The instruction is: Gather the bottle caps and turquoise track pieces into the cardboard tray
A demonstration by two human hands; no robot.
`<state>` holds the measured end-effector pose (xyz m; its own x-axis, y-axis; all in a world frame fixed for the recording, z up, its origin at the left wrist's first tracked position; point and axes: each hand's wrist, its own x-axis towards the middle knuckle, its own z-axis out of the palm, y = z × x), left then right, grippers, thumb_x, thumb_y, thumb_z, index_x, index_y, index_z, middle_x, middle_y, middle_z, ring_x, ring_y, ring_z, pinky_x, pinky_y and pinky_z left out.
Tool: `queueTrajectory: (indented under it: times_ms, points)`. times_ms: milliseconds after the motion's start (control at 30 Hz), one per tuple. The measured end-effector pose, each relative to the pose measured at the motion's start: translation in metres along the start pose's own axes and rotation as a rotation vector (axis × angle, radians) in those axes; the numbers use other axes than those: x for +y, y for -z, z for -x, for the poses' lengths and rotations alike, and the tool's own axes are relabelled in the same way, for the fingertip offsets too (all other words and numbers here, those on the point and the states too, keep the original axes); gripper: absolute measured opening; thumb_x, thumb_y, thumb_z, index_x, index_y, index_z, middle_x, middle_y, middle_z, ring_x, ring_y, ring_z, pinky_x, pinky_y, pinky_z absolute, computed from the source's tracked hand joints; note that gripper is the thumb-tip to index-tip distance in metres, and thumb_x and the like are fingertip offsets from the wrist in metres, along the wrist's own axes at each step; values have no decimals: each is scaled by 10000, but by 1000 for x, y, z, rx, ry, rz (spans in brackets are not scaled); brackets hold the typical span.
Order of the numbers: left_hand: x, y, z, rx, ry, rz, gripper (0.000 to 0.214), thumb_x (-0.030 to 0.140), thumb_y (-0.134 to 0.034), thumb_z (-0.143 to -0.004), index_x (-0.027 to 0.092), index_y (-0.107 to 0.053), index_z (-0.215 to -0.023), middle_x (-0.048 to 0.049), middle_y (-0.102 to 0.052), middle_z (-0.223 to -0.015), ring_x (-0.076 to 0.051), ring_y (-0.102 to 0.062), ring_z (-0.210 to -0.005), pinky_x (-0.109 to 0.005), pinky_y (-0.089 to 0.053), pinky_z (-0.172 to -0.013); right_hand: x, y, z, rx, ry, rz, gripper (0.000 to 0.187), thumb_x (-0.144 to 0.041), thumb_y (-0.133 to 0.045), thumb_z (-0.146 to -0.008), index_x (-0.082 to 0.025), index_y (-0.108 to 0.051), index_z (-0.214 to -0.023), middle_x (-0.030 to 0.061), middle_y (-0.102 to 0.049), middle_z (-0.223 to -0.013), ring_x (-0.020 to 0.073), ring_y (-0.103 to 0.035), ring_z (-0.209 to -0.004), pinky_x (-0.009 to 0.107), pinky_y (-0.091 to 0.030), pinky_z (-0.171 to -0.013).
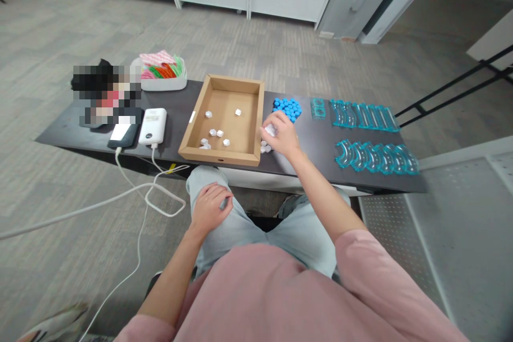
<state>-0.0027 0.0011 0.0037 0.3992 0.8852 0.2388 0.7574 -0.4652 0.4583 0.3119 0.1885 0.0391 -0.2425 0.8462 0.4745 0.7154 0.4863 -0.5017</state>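
My right hand [281,132] is just past the right wall of a shallow cardboard box [260,117], fingers curled around a small white faceted piece [271,130]. Under that hand, more white pieces [265,147] lie on the dark table, partly covered by it. Inside the box several similar white pieces [220,133] are scattered, mostly toward the near left. Beyond my fingers sits a cluster of blue pieces [287,108]. My left hand [211,206] rests on my thigh, its fingers loosely spread and holding nothing.
Teal transparent track-like parts [364,115] stand in two rows at the right, beside small teal square pieces [318,108]. Left of the box lie a white power bank [153,126] and a dark device [125,129] with cables. A white tub [164,83] holds colourful items.
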Motion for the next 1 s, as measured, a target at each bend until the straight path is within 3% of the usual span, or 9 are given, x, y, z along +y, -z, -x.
queueTrajectory:
  times_ms: [167, 300, 433, 567, 700, 767, 867, 1000]
  points:
    - [0, 0, 1, -5, -1, -20, 357, 125, -640, -1002, 408, -856, -978, -7, -934, -1070, -293, -907, -1086, -552, -705, -1219, -41, -50, -55, -157, 160, -73, 243, -474, -710, -1209, -291, -824, -1321, 130, -758, -1388, 339, -724, -1334, 488, -608, -1200]
    - [-1, 0, 0, -9, -5, -31, 342, 139, -640, -1031, 404, -847, -968, 3, -935, -1056, -287, -906, -1074, -527, -710, -1208, -40, -55, -65, -192, 219, -141, 370, -530, -606, -1266, -298, -811, -1467, 138, -755, -1504, 337, -711, -1451, 526, -562, -1319]
    - [-1, -1, 0, 13, -13, -17, 310, 161, -648, -1053, 375, -857, -972, -7, -935, -1055, -282, -906, -1061, -518, -708, -1196, -7, -24, -45, -67, 187, -172, 488, -626, -492, -1288, -306, -832, -1431, 139, -777, -1436, 348, -735, -1403, 564, -584, -1295]
    - [-1, -1, 1, 21, -15, -3, 319, 161, -635, -1066, 376, -854, -981, -4, -931, -1046, -273, -900, -1052, -519, -694, -1199, 42, 20, -3, 17, 62, -115, 553, -735, -544, -1238, -288, -843, -1367, 147, -807, -1330, 375, -770, -1312, 605, -618, -1229]
    - [-1, -2, 1, 22, -22, 3, 339, 136, -638, -1037, 390, -855, -977, 7, -928, -1028, -274, -892, -1031, -524, -692, -1182, 78, 48, 47, -93, -109, 34, 795, -880, -766, -1050, -270, -786, -1559, 212, -748, -1607, 491, -690, -1538, 738, -549, -1312]
    - [-2, -2, 1, 26, -27, 5, 336, 142, -634, -1051, 387, -851, -974, 6, -924, -1019, -274, -892, -1021, -525, -692, -1178, 86, 49, 64, -206, -157, 93, 1029, -908, -878, -939, -271, -691, -1726, 241, -637, -1793, 545, -582, -1675, 799, -482, -1368]
    - [-2, -3, 1, 34, -33, 2, 325, 160, -630, -1077, 378, -849, -973, 0, -921, -1016, -271, -894, -1017, -531, -694, -1176, 87, 34, 71, -340, -154, 118, 1283, -886, -964, -863, -279, -510, -1899, 247, -486, -1941, 555, -458, -1786, 814, -390, -1444]
    - [-2, -2, 1, 41, -40, -6, 334, 154, -631, -1073, 375, -864, -982, -2, -926, -1025, -272, -898, -1027, -533, -704, -1172, 75, 6, 52, -416, -77, 108, 1341, -835, -987, -871, -248, -438, -1945, 258, -433, -1969, 554, -414, -1804, 792, -343, -1472]
